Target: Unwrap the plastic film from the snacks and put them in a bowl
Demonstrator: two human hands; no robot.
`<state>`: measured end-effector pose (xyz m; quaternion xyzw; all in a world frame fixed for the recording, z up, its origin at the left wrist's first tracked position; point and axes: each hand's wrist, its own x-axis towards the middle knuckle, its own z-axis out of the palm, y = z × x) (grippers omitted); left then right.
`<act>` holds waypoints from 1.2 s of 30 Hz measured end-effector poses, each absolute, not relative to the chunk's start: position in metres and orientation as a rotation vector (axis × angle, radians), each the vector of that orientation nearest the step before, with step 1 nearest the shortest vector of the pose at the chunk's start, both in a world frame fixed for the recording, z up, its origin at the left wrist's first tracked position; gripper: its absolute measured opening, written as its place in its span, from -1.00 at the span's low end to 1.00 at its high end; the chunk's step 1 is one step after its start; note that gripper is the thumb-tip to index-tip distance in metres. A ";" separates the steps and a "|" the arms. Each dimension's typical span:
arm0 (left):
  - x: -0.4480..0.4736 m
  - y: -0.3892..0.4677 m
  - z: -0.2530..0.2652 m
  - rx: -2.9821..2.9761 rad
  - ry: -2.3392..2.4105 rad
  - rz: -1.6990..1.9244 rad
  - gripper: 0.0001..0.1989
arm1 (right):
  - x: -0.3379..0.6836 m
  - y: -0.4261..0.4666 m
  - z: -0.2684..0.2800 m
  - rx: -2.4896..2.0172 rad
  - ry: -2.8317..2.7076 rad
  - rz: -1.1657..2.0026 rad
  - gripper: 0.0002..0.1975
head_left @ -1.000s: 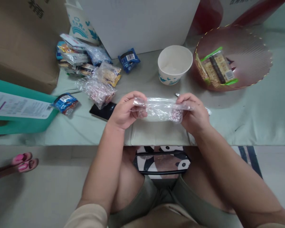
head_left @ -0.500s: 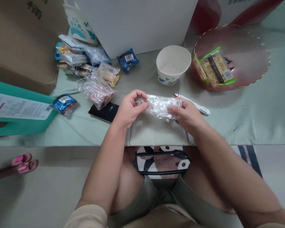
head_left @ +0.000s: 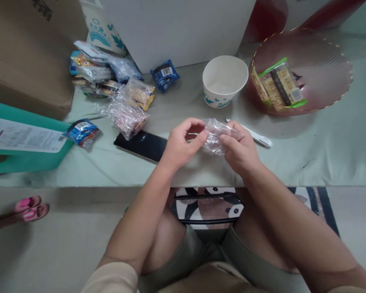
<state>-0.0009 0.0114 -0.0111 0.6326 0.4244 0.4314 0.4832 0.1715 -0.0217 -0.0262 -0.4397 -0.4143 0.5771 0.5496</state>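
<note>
A crumpled clear plastic wrapper (head_left: 215,140) is held over the table's front part, between my two hands. My left hand (head_left: 184,142) pinches its left end between thumb and fingers. Closed around its right end is my right hand (head_left: 240,148). Behind the right hand lies a white utility knife (head_left: 259,138), partly hidden by the fingers. A dark phone (head_left: 142,146) lies flat at the left, its right end close to my left hand. Beyond the hands stands a white paper bucket (head_left: 224,81) with a blue pattern.
A pink bowl (head_left: 326,89) at the right holds packs of crackers (head_left: 283,85). Several snack packets (head_left: 94,73) are heaped at the left, with blue packets (head_left: 165,76) nearby. A cardboard box (head_left: 27,61), a green carrier (head_left: 27,162) and a white box (head_left: 183,32) stand around. A person's feet (head_left: 32,207) show lower left.
Both hands have drawn closer together, the left one moving right. The wrapper is bunched up smaller between them, and more of the phone shows.
</note>
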 end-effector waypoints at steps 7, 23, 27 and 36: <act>-0.004 0.015 -0.005 1.225 0.940 1.140 -0.78 | 0.166 -0.018 -0.025 -1.063 -1.037 1.266 -0.68; -0.007 0.015 0.000 1.381 1.121 0.901 -0.90 | 0.150 -0.016 -0.016 -1.270 -0.985 1.297 -0.67; -0.007 0.016 -0.001 1.335 1.066 0.974 -0.87 | 0.154 -0.023 -0.016 -1.331 -0.999 1.136 -0.69; -0.023 0.025 0.006 1.267 1.036 1.091 -0.92 | 0.165 -0.011 0.022 -1.477 -1.167 0.463 -0.79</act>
